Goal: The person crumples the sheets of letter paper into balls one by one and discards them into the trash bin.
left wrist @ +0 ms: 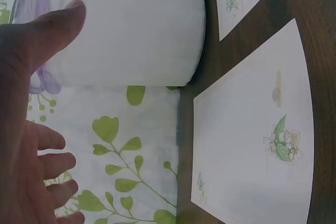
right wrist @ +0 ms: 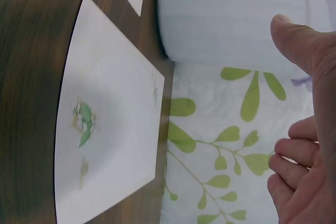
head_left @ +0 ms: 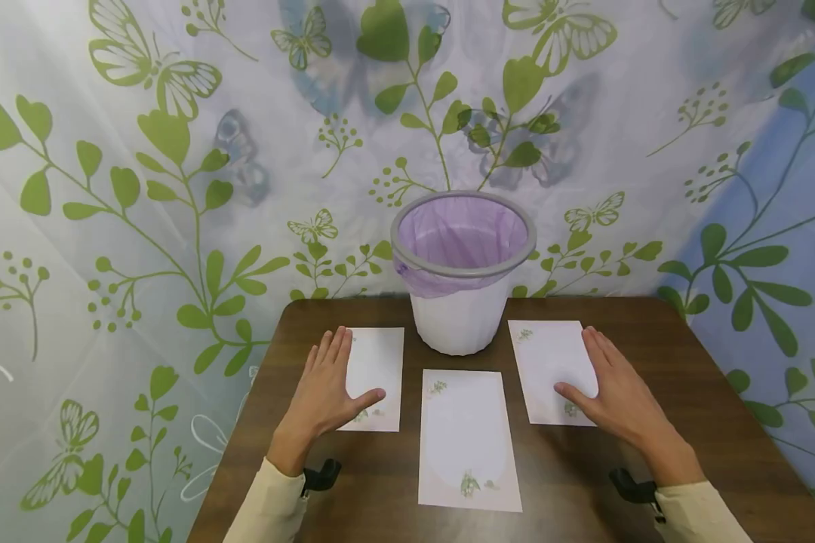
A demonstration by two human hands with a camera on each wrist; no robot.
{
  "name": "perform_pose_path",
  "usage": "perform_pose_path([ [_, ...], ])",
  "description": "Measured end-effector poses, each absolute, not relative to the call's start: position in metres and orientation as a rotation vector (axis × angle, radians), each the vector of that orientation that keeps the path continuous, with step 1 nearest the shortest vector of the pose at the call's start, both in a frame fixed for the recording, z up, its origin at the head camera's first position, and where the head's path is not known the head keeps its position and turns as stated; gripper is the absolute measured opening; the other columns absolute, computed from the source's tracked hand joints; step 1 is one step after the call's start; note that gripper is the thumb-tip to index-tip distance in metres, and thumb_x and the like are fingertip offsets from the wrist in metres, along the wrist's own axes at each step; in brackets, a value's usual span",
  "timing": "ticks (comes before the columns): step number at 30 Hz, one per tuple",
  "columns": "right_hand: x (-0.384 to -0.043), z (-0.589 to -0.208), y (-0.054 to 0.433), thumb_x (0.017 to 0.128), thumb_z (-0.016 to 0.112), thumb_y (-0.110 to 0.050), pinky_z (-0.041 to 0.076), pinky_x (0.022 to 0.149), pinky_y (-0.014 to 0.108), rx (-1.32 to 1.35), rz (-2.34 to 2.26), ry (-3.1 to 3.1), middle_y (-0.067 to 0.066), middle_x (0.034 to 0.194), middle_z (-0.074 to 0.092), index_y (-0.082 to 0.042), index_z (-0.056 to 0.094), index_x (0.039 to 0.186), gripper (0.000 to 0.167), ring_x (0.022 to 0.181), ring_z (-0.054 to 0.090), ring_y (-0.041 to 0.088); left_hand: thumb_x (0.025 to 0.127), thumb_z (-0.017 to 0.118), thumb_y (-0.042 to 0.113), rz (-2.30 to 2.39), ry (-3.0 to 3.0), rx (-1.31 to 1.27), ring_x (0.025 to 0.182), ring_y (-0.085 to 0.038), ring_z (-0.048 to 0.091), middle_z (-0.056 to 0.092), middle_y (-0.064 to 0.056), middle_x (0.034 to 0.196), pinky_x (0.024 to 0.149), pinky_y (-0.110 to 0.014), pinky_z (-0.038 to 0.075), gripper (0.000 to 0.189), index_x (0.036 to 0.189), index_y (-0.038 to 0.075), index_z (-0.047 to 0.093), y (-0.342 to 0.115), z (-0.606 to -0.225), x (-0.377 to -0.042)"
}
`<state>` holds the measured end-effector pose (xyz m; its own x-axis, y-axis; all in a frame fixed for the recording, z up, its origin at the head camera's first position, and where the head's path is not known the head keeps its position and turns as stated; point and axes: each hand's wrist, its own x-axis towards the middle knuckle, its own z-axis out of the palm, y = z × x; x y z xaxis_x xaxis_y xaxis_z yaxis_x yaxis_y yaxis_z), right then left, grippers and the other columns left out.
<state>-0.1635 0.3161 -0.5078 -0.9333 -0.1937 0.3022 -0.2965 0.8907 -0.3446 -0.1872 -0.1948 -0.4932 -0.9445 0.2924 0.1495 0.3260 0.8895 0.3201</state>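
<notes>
My left hand [head_left: 324,387] hovers over the left sheet of paper [head_left: 378,377], fingers extended and thumb spread, holding nothing. On the other side, my right hand [head_left: 619,392] is held the same way above the right sheet of paper [head_left: 550,362], with nothing in its grasp. A third sheet of paper [head_left: 467,437] lies between the hands, nearer the front. Each sheet is white with small green plant prints. Behind them stands a white trash can [head_left: 458,317], upright, its grey rim [head_left: 463,271] holding a purple liner bag [head_left: 462,230].
All of this sits on a dark brown wooden table [head_left: 373,483], whose back edge meets a hanging curtain [head_left: 244,151] printed with green leaves and butterflies. Dark straps with camera mounts [head_left: 321,477] are on both wrists.
</notes>
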Motion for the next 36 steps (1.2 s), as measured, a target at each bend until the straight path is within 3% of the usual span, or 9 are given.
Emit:
perform_pose_path([
  [4,-0.166,-0.505,0.31,0.089,0.089,-0.048,0.043,0.115,0.075,0.386,0.572,-2.787,0.031,0.168,0.043,0.003,0.036,0.168,0.108,0.149,0.047,0.055,0.085,0.083,0.071,-0.576,-2.917,-0.565,0.169,-0.043,0.018,0.021,-0.023,0.18,0.136,-0.062,0.02,0.131,0.172,-0.005,0.02,-0.193,-0.491,-0.187],
  [10,-0.17,-0.507,0.302,0.082,0.096,-0.041,0.054,0.106,0.069,0.468,0.55,-2.731,0.03,0.154,0.061,0.006,0.056,0.154,0.094,0.134,0.064,0.052,0.076,0.097,0.06,-0.625,-2.91,-0.631,0.165,-0.045,0.028,0.031,-0.028,0.176,0.132,-0.059,0.031,0.135,0.168,-0.009,0.027,-0.187,-0.49,-0.186],
  [17,-0.174,-0.508,0.294,0.083,0.096,-0.038,0.055,0.106,0.068,0.526,0.562,-2.743,0.028,0.149,0.065,0.004,0.061,0.151,0.088,0.131,0.067,0.049,0.077,0.099,0.053,-0.689,-2.933,-0.643,0.162,-0.039,0.038,0.04,-0.023,0.174,0.128,-0.056,0.04,0.126,0.168,-0.004,0.034,-0.177,-0.492,-0.18],
  [25,-0.176,-0.52,0.28,0.084,0.095,-0.036,0.051,0.113,0.066,0.591,0.587,-2.765,0.028,0.154,0.062,0.006,0.058,0.152,0.088,0.139,0.062,0.048,0.073,0.104,0.044,-0.709,-2.848,-0.797,0.154,-0.039,0.051,0.057,-0.021,0.161,0.12,-0.058,0.049,0.11,0.157,-0.005,0.052,-0.169,-0.505,-0.173],
  [36,-0.183,-0.529,0.262,0.084,0.096,-0.033,0.054,0.11,0.064,0.695,0.607,-2.751,0.03,0.15,0.064,0.009,0.06,0.149,0.086,0.135,0.065,0.048,0.074,0.103,0.045,-0.634,-2.817,-0.943,0.151,-0.038,0.055,0.059,-0.022,0.159,0.119,-0.052,0.052,0.109,0.157,-0.005,0.052,-0.15,-0.526,-0.163],
])
